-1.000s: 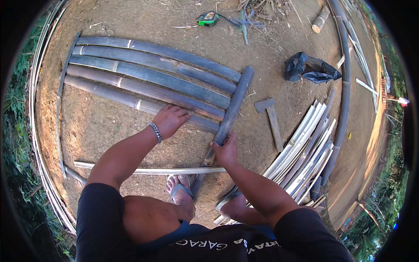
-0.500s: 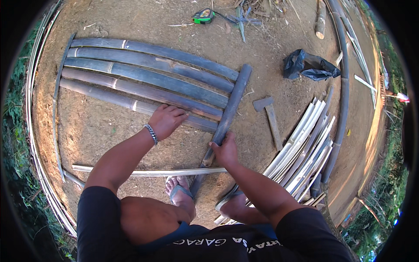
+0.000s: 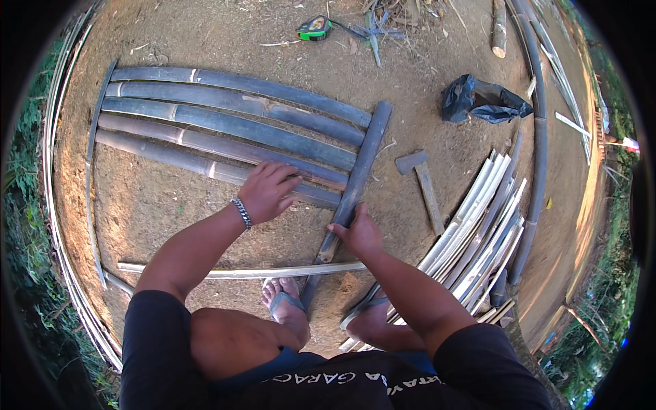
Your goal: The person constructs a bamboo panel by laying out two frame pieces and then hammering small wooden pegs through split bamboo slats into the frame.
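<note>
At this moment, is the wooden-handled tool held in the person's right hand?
No, the wooden-handled tool lies on the ground, while the right hand holds the thick dark pole.

A fisheye on the head looks down over both hands point(image 3: 268, 191) point(image 3: 361, 236).

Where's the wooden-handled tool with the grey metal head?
Head view, right of centre: the tool lies on brown dirt, between the dark round bamboo pole and the pale split-bamboo pile.
</note>
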The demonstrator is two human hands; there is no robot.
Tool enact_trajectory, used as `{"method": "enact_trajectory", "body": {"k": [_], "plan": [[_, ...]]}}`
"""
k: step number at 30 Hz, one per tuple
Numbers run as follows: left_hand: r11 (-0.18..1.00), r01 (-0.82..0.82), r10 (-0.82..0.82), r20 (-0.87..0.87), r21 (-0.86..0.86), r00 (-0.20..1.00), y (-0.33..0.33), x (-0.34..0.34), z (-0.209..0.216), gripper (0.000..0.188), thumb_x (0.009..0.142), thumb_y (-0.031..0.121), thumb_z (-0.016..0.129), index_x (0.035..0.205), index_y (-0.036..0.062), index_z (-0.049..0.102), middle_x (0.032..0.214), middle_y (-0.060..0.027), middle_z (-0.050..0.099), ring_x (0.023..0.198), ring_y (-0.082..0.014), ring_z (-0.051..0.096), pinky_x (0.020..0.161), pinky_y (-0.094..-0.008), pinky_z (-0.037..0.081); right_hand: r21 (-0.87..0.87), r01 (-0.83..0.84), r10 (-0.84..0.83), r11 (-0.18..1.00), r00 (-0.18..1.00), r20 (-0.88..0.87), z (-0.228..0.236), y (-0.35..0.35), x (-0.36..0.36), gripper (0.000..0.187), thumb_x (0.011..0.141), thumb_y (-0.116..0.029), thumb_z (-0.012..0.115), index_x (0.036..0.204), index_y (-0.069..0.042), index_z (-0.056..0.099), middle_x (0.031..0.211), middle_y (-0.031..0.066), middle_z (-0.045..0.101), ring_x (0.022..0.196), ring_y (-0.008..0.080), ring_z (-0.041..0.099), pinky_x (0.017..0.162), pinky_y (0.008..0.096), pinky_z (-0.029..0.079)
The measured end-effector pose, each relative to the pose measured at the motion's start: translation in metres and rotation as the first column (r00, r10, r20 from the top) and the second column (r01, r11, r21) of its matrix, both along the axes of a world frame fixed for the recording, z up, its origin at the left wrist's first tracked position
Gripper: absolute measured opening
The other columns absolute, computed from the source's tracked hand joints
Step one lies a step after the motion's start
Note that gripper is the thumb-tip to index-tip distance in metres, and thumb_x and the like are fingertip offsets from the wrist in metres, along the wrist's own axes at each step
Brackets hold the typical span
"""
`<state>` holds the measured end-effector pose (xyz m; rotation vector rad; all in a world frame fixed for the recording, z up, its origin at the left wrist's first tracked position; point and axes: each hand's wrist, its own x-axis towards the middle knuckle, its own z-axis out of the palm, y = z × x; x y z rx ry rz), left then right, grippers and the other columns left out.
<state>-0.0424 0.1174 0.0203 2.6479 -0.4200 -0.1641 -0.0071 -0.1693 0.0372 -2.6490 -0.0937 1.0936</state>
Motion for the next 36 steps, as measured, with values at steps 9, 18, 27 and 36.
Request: {"method": "enact_trajectory", "body": {"k": [9,18,27,36], "plan": [[0.932,0.337,-0.316,-0.151,0.136,0.937,-0.071,0.065,0.009,0.078,0.098,0.051,0.062,0.162,0.0171,0.033,0.173,-0.0029,0.022,0.160,-0.0235,0.019,0.130,-0.0565,0.011,0.007,-0.008,0.009,1.000,0.996,-0.089,0.008,0.000,0.011,0.077,0.081,-0.052,0.085,0.125,-0.004,0.044,0.113,0.0227,0.071,0.108,0.0397,0.070,0.091,0.0486,0.054],[0.880,0.341,-0.256,-0.275,0.331,0.927,-0.099,0.092,0.013,0.086,0.097,0.055,0.062,0.165,0.0178,0.027,0.174,0.0005,0.018,0.159,-0.0284,0.022,0.123,-0.0679,0.018,0.033,-0.028,0.031,0.999,0.996,-0.088,0.011,-0.004,0.011,0.074,0.084,-0.050,0.082,0.128,-0.005,0.043,0.116,0.0206,0.071,0.109,0.0367,0.070,0.093,0.0460,0.054],[0.885,0.322,-0.180,-0.391,0.335,0.903,-0.109,0.095,0.027,0.082,0.099,0.048,0.062,0.166,0.0180,0.026,0.175,0.0012,0.016,0.159,-0.0285,0.020,0.123,-0.0681,0.019,0.043,-0.095,0.100,0.995,0.983,-0.153,0.015,-0.028,0.031,0.067,0.086,-0.044,0.080,0.132,-0.007,0.048,0.115,0.0214,0.071,0.109,0.0384,0.070,0.094,0.0485,0.054],[0.881,0.330,-0.174,-0.415,0.339,0.893,-0.112,0.097,0.030,0.078,0.100,0.041,0.062,0.165,0.0193,0.027,0.175,0.0019,0.016,0.160,-0.0287,0.019,0.124,-0.0683,0.017,0.206,0.052,-0.092,0.977,0.978,0.187,0.007,-0.095,0.054,0.058,0.086,-0.031,0.082,0.134,-0.010,0.056,0.089,0.0116,0.067,0.082,0.0312,0.068,0.074,0.0448,0.053]]}}
